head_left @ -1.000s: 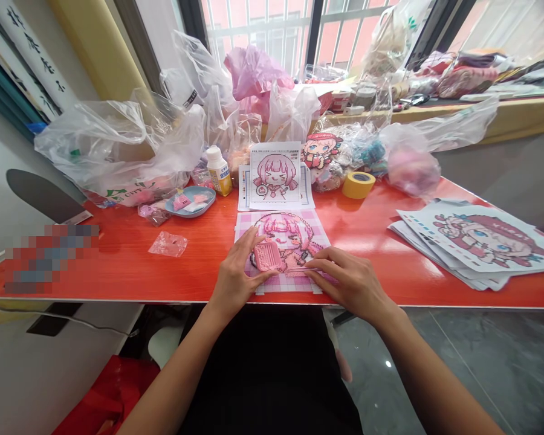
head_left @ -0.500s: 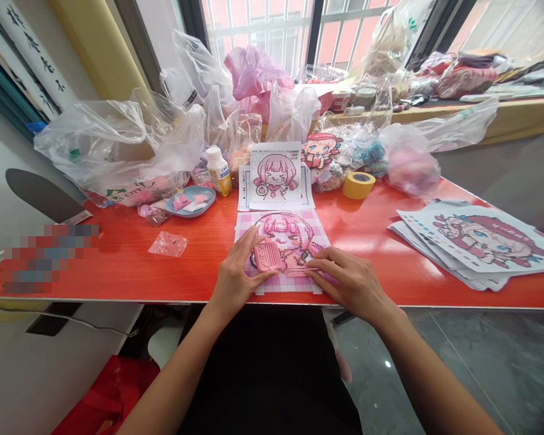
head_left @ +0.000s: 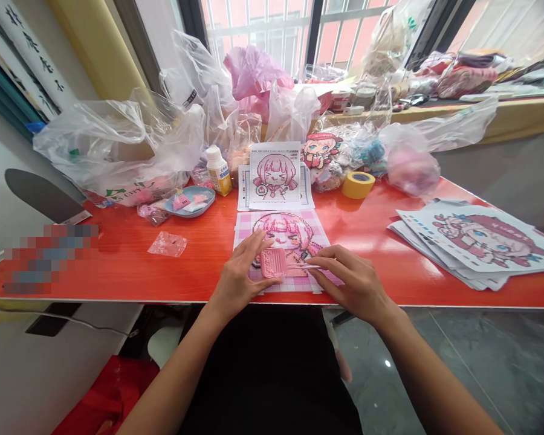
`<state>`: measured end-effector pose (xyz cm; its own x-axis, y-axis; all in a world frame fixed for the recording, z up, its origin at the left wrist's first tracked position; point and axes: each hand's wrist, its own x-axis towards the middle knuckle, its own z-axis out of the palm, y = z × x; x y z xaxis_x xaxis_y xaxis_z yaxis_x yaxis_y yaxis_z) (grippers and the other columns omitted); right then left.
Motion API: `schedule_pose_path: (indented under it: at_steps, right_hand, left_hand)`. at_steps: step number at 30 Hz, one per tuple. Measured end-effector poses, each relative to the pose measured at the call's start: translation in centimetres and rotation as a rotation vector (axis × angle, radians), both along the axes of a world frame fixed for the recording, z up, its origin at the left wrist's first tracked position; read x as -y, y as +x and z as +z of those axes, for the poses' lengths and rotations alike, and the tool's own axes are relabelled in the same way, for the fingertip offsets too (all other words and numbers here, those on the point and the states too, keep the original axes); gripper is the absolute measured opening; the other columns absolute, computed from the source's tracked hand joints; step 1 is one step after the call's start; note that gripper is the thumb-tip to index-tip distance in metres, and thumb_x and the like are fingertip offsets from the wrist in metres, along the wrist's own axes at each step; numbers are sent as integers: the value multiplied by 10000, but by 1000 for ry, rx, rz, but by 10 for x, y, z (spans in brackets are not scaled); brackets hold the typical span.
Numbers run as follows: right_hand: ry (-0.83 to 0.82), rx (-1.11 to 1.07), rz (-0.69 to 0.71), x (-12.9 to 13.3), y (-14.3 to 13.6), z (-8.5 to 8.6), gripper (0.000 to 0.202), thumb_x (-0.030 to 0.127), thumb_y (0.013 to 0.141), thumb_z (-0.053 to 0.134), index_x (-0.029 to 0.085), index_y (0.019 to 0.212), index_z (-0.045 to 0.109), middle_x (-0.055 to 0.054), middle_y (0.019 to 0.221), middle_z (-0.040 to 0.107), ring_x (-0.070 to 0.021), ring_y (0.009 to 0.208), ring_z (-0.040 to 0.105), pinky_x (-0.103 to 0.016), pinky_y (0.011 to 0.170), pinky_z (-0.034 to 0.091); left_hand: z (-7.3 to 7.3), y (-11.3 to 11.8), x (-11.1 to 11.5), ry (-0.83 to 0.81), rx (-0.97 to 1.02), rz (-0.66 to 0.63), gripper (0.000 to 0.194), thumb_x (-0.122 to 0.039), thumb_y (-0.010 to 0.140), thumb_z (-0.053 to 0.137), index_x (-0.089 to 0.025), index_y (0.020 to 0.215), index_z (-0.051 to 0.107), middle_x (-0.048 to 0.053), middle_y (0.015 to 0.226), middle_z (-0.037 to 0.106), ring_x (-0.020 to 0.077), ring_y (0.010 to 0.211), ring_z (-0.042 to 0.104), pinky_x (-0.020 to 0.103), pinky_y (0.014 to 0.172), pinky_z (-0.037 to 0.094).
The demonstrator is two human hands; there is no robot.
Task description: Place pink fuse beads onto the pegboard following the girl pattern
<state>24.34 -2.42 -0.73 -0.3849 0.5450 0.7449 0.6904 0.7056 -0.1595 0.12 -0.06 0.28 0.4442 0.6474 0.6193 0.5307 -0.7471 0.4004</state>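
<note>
My left hand (head_left: 240,269) is closed on a small pink ridged bead tray (head_left: 273,263), gripped between thumb and fingers above the lower left of a bead picture. The bead picture (head_left: 294,226) shows a pink-haired figure on a pink checked pegboard sheet (head_left: 245,226). In my right hand (head_left: 344,275) are thin, pale tweezers (head_left: 306,266), pinched between thumb and fingers. Their tip points left and reaches the tray's right edge. Whether a bead sits in the tip is too small to tell. Behind the board stands a printed pattern (head_left: 275,175) of the same figure.
A blue dish (head_left: 204,207) with small packets, a white-and-yellow bottle (head_left: 219,172) and a clear packet (head_left: 167,243) are on the left. Yellow tape (head_left: 358,184) lies behind right. A paper stack (head_left: 480,241) covers the right side. Plastic bags (head_left: 131,145) line the back.
The bead tray in my left hand has shifted slightly right and turned more level. The tweezers in my right hand now meet its right edge.
</note>
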Motion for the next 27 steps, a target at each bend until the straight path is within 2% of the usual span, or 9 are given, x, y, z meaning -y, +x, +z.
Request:
schedule_pose_path:
  at_steps: [11, 17, 27]
  right_hand:
    - [1, 17, 39, -1, 0, -1, 160, 170, 895, 563, 184, 1048, 609, -57, 919, 621, -128, 821, 632, -245, 675, 528]
    - [11, 21, 8, 0, -1, 1, 98, 201, 876, 601, 185, 970, 624, -41, 881, 634, -116, 761, 631, -218, 602, 483]
    - [-9, 32, 11, 0, -1, 0, 98, 219, 892, 581, 190, 971, 630, -41, 874, 634, -115, 752, 630, -220, 602, 481]
  left_hand:
    - [2, -1, 0, 2, 12, -64, 881, -357, 729, 759, -256, 1462, 280, 119, 1344, 576, 252, 1303, 496, 445, 1085, 428]
    - [2, -1, 0, 3, 15, -59, 878, -358, 728, 758, -260, 1459, 284, 115, 1335, 584, 253, 1300, 498, 453, 1090, 421]
    - [2, 0, 0, 13, 12, -54, 857, -365, 733, 751, -250, 1452, 300, 123, 1344, 575, 253, 1308, 490, 454, 1090, 421]
